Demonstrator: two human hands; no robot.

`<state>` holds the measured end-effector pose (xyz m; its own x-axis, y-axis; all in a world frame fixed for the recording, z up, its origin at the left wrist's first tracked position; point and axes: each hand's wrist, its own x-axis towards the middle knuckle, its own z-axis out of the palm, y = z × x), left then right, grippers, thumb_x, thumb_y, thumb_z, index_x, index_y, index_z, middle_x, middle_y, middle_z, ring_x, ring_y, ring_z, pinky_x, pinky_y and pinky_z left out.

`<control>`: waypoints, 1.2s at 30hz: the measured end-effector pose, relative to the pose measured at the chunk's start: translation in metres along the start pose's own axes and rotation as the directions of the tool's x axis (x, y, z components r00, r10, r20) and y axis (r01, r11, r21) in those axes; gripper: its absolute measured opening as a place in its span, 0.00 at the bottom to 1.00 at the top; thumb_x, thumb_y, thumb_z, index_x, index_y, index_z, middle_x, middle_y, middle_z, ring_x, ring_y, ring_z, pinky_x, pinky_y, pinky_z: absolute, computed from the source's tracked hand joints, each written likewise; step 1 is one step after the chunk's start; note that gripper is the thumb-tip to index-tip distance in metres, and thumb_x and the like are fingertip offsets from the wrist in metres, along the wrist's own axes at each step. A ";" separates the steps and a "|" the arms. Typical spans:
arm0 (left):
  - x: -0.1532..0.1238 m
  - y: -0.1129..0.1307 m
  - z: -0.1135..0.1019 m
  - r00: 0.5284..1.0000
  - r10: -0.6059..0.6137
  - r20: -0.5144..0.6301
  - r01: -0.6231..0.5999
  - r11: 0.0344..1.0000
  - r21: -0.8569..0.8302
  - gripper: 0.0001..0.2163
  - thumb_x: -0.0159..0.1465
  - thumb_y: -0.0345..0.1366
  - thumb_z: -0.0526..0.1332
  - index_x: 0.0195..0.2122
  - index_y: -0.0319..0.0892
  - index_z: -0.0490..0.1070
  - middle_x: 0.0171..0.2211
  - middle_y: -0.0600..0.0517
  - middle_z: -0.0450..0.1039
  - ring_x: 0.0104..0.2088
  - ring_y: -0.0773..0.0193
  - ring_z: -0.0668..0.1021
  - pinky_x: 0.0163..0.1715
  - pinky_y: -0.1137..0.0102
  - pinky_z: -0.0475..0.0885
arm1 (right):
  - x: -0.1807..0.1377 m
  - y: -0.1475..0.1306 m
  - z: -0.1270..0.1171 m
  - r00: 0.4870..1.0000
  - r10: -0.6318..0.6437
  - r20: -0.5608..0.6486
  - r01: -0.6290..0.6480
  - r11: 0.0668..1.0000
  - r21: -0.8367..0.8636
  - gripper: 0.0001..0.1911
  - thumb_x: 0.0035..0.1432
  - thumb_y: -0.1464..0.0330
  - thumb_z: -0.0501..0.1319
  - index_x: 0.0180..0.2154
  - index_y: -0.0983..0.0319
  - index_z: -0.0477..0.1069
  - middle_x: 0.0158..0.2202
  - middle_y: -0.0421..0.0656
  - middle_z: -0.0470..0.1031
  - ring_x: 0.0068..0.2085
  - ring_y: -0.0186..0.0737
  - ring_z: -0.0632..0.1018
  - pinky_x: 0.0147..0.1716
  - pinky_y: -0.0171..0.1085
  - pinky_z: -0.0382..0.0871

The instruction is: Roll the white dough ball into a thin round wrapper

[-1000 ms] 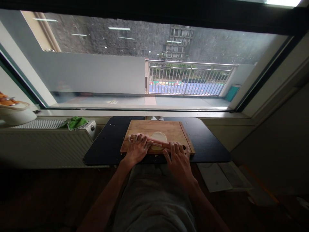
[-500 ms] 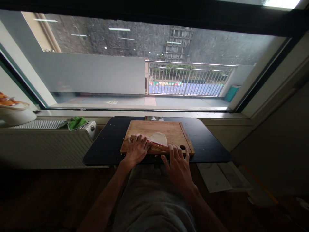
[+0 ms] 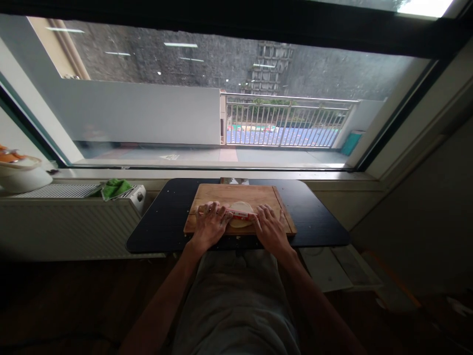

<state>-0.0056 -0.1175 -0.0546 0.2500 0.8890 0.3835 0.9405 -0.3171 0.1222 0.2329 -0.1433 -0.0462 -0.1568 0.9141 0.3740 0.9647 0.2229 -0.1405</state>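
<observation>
A wooden cutting board [image 3: 254, 192] lies on a small dark table [image 3: 318, 217]. On it is a flat, pale round of dough [image 3: 242, 223]. Across the dough runs a rolling pin [image 3: 241, 214] with a red and white label around its middle. My left hand [image 3: 210, 226] presses on the pin's left part, fingers curled over it. At the other end, my right hand [image 3: 271, 228] rests over the pin with bent fingers, hiding that end. The dough's edges show above and below the pin, between my hands.
A green cloth [image 3: 116, 189] lies on the radiator [image 3: 74, 222] at the left, near a white container [image 3: 25, 177] with something orange on top. A small flat item [image 3: 235, 181] sits behind the board. The window [image 3: 148, 113] rises beyond the table.
The right hand has moved forward and inward along the pin. The pin has turned, so its label now faces up, and its right end has swung slightly away from me.
</observation>
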 end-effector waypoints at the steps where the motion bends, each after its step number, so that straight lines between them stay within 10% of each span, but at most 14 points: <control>1: 0.002 0.000 0.000 1.000 -0.007 -0.004 0.007 1.000 -0.006 0.19 0.81 0.48 0.50 0.67 0.56 0.72 0.69 0.43 0.71 0.71 0.41 0.67 0.72 0.36 0.55 | 0.004 0.003 0.001 1.000 -0.002 0.005 0.002 1.000 -0.002 0.29 0.83 0.58 0.43 0.70 0.63 0.70 0.72 0.58 0.72 0.75 0.58 0.67 0.75 0.68 0.51; 13: 0.022 -0.004 0.008 1.000 0.015 0.020 -0.014 0.999 -0.029 0.19 0.80 0.43 0.50 0.67 0.53 0.71 0.68 0.39 0.70 0.71 0.38 0.67 0.68 0.32 0.60 | 0.053 0.037 0.016 0.971 -0.192 0.141 0.217 0.957 -0.192 0.28 0.79 0.72 0.50 0.75 0.58 0.65 0.78 0.57 0.63 0.75 0.61 0.68 0.72 0.69 0.59; 30: -0.008 -0.003 0.001 1.000 0.016 0.008 -0.016 1.000 0.019 0.18 0.82 0.46 0.48 0.63 0.54 0.74 0.67 0.43 0.73 0.72 0.43 0.65 0.72 0.32 0.56 | -0.059 -0.029 -0.005 0.992 -0.072 -0.102 0.073 0.997 0.001 0.36 0.82 0.51 0.47 0.77 0.68 0.59 0.76 0.58 0.66 0.78 0.59 0.62 0.79 0.64 0.46; 36: -0.009 -0.004 -0.001 1.000 0.013 0.019 -0.013 1.000 0.000 0.19 0.81 0.47 0.49 0.65 0.54 0.75 0.67 0.42 0.73 0.72 0.41 0.67 0.72 0.34 0.57 | -0.045 -0.024 -0.004 0.997 -0.050 -0.059 0.050 0.999 -0.006 0.34 0.82 0.53 0.47 0.76 0.66 0.61 0.75 0.59 0.67 0.78 0.59 0.62 0.77 0.68 0.47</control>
<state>-0.0120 -0.1246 -0.0581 0.2665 0.8909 0.3678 0.9371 -0.3288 0.1175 0.2179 -0.1906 -0.0563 -0.1923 0.8803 0.4338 0.9570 0.2661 -0.1158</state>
